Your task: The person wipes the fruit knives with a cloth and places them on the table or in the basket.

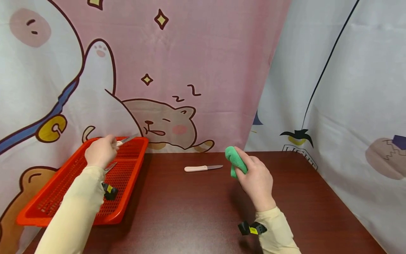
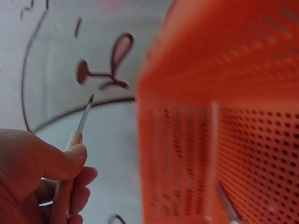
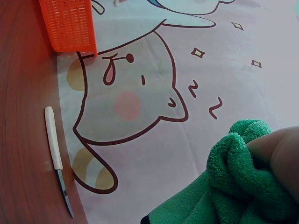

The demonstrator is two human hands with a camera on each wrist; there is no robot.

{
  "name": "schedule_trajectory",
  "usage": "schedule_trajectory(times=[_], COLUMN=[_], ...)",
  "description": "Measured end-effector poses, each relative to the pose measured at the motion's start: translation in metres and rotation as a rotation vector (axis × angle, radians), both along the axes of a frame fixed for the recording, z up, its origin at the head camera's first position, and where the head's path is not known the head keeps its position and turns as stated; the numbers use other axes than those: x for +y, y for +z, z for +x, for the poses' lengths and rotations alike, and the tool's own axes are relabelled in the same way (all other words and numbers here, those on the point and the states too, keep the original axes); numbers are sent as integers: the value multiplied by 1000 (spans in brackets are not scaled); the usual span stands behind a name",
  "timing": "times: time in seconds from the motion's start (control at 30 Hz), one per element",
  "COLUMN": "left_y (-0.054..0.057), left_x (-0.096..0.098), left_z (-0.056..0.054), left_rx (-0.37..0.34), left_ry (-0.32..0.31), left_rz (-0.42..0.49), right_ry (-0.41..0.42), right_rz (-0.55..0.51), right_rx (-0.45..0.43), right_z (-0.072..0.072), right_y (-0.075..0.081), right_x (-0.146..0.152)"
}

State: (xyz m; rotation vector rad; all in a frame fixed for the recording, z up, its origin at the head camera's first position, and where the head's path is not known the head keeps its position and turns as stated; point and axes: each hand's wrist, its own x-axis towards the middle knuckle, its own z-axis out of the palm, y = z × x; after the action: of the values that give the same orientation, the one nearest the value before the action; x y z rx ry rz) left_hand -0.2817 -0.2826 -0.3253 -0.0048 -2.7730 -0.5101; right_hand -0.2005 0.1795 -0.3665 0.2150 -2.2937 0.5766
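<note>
Head view: hands (image 1: 100, 152) (image 1: 257, 178) hold knife (image 1: 127, 139) and cloth (image 1: 236, 160), apparently raised.

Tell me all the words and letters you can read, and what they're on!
"Z" and "Z": on the pink cloth, above the sleeping animal.
"LIGHT", probably: on the white cloth at the right.
Any writing on the black wrist devices is too small to read.
I see none on the held knife or green cloth.

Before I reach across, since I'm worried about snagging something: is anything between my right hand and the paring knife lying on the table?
Nothing visible stands between your right hand and the paring knife; only brown tabletop shows between them. The knife's blade points toward that hand, though, which holds a green cloth.
</note>
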Motion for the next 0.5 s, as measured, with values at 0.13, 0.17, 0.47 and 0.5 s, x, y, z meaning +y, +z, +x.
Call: schedule_trajectory(times=[0.13, 0.17, 0.47, 0.5], left_y=[-13, -16, -40, -43], left_x=[-14, -17, -28, -29], left_z=[-5, -6, -16, -17], left_rx=[-101, -126, -292, -306], left_ry=[24, 28, 40, 37], left_rz=[15, 17, -12, -15], right_ry=[-3, -3, -3, -3], right_rz=[0, 0, -3, -3], right_rx=[3, 4, 6, 6], right_z=[1, 1, 1, 1], right_y=[1, 1, 1, 1], right_x=[1, 2, 3, 3])
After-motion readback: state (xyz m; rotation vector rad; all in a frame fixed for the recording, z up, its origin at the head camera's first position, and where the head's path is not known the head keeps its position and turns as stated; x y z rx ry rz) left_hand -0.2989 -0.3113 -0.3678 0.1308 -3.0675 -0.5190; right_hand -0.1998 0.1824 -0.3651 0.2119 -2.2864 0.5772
